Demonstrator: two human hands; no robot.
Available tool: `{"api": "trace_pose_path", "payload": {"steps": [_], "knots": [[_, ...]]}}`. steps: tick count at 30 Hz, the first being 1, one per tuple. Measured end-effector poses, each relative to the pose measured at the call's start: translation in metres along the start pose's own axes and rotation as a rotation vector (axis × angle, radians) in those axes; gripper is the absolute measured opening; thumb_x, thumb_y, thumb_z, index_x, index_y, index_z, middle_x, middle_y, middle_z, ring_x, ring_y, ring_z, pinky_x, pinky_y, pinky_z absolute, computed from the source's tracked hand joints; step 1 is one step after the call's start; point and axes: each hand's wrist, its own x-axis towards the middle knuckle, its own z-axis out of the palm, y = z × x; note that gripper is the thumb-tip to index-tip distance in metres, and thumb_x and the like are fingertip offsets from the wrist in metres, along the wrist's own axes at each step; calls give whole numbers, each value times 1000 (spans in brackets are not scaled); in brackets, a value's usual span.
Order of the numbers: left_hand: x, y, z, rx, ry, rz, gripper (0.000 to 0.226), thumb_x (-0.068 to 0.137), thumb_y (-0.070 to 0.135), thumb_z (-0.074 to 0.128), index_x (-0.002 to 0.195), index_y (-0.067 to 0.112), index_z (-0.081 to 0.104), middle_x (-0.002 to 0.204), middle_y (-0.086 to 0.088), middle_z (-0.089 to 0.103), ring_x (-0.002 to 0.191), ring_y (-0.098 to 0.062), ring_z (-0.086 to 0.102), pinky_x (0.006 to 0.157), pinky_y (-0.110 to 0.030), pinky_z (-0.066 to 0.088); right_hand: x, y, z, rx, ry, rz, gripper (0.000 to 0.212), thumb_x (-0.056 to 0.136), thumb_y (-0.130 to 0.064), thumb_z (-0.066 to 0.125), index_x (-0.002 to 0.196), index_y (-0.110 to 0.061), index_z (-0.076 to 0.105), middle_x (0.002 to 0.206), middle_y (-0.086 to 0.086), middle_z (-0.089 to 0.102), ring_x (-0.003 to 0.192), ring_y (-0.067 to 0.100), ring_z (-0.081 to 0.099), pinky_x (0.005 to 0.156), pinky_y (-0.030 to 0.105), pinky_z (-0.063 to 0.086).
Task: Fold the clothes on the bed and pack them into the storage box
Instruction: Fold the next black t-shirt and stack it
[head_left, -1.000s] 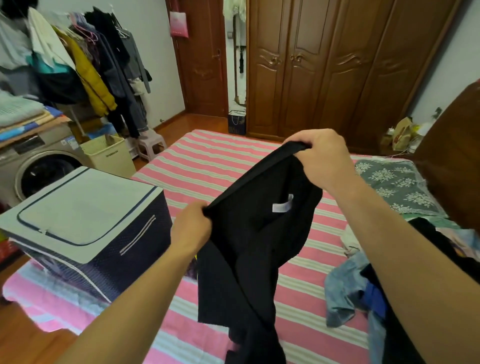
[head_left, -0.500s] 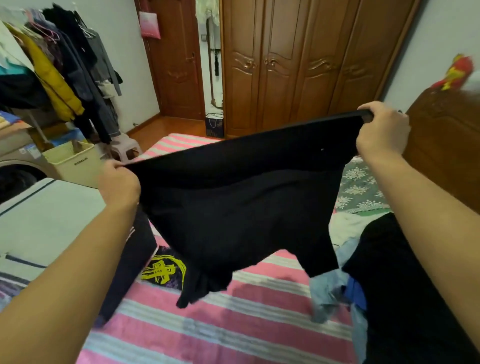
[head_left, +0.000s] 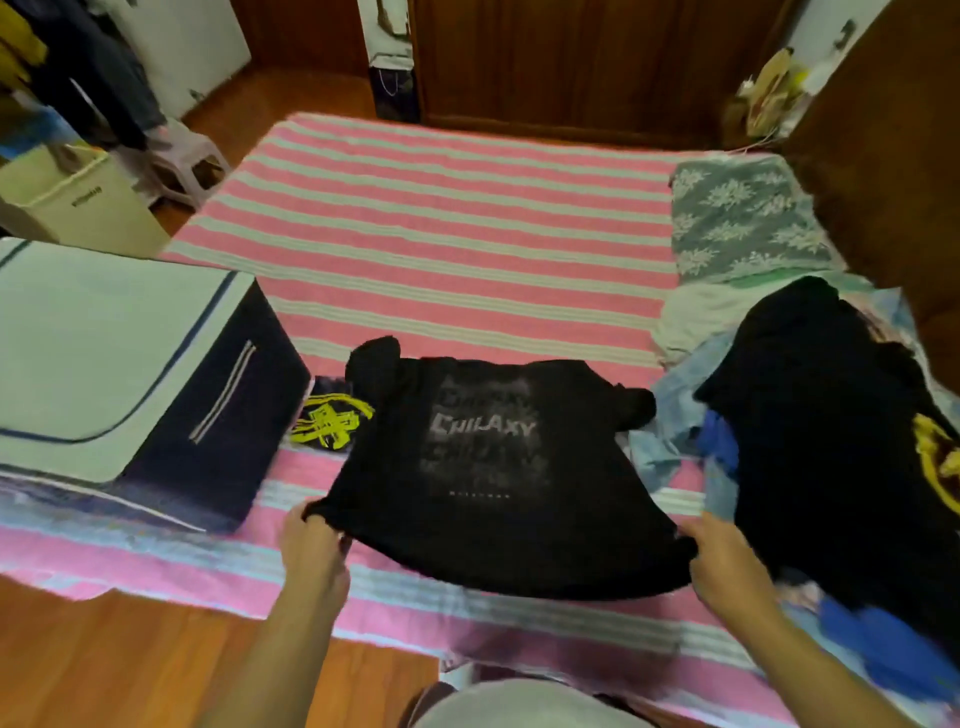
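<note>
Pink-striped bed (head_left: 467, 234) fills the view, storage box (head_left: 119, 364) zipped shut at its left edge, heap of clothes (head_left: 810, 415) at its right. Black T-shirt (head_left: 483, 467) lies print-up on the bed between them. Left hand (head_left: 314, 545) and right hand (head_left: 727, 561) each have a grip pinched on a near hem corner.

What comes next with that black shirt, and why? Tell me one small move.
Probably lower the hem flat onto the bed. Both hands, left hand and right hand, pinch the black T-shirt's lower corners, its print faces up, and its top already rests on the striped sheet.
</note>
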Motion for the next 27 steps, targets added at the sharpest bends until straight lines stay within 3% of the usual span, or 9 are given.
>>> {"api": "trace_pose_path", "payload": {"steps": [3,7,10,12,15,18,20,23,27], "knots": [[14,-18,-12,175,-88,-60,30,88,-7,36,86,18,52,81,-9,50,72,-22,45,68,-37,42,-16,-6,26,464,-174,288,53,71,26,39,60,-19,64,75,11,66,78,32,60,67,32,44],[32,-33,-28,436,-104,-65,23,94,0,33,96,15,50,92,-15,57,82,-30,54,77,-53,52,-30,-23,35,927,-213,573,42,79,24,29,71,1,64,78,16,62,72,28,56,64,32,47],[34,-32,-34,762,-61,179,20,102,6,34,99,11,53,94,-14,57,88,-33,55,77,-43,47,-33,-27,36,812,-247,494,32,83,21,45,75,1,68,76,17,67,70,28,61,64,32,49],[33,-28,-32,867,-190,296,12,105,7,38,103,6,51,94,-13,56,86,-31,53,70,-40,40,-33,-28,35,574,-257,367,29,80,17,61,69,-9,67,72,9,66,71,27,60,60,27,44],[32,-13,-29,918,-419,259,15,100,0,46,110,11,45,95,-11,59,81,-26,56,65,-36,42,-33,-32,30,244,-258,178,32,75,-1,78,59,-16,54,66,3,60,64,21,55,54,25,36],[38,0,-33,893,-563,181,39,90,-13,48,112,18,39,98,-14,56,76,-23,54,62,-34,43,-35,-37,21,-44,-164,92,32,88,-12,61,62,-16,42,66,2,50,63,23,50,54,33,34],[43,4,-38,949,-512,237,46,83,-18,45,106,21,40,94,-16,54,71,-26,51,59,-36,40,-36,-36,12,-175,-84,82,25,90,-7,53,71,-16,40,70,2,48,65,26,48,57,33,34],[50,11,-51,1022,-171,390,42,75,-17,51,99,17,48,78,-18,58,62,-32,53,55,-42,42,-41,-15,1,-222,52,146,17,87,3,53,87,-10,44,73,14,60,64,36,59,57,37,39],[58,7,-65,970,-54,460,37,79,-13,55,109,7,66,80,-19,63,58,-33,59,51,-35,46,-38,12,-13,333,152,609,23,89,12,50,111,8,47,103,39,59,89,50,61,66,45,44]]}}
